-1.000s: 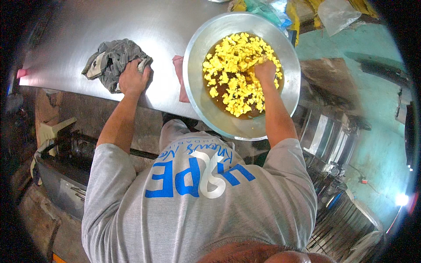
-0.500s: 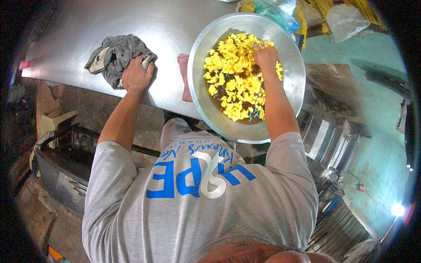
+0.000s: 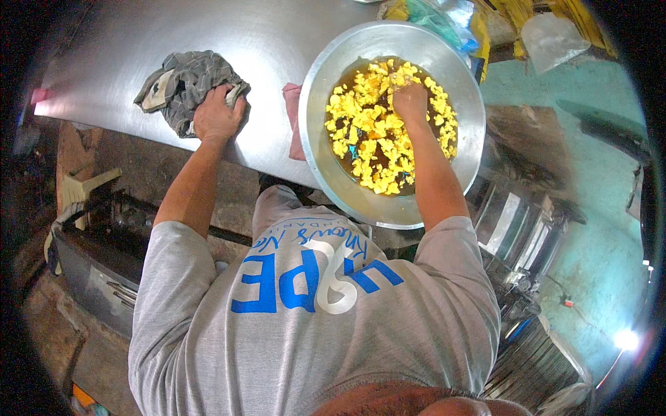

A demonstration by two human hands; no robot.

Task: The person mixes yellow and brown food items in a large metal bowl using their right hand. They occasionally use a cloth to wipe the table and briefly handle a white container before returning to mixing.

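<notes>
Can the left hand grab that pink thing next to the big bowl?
Probably yes. The left hand rests on the grey cloth, and only bare metal table lies between it and the pink thing, which is partly tucked under the bowl.

A wide, round metal bowl [image 3: 326, 166] sits at two o'clock on the steel counter, overhanging its near edge — filled with yellow chunks [image 3: 361, 132] in brown liquid. At ten o'clock, a crumpled grey cloth [image 3: 177, 83] lies bunched — flat on the counter.
</notes>
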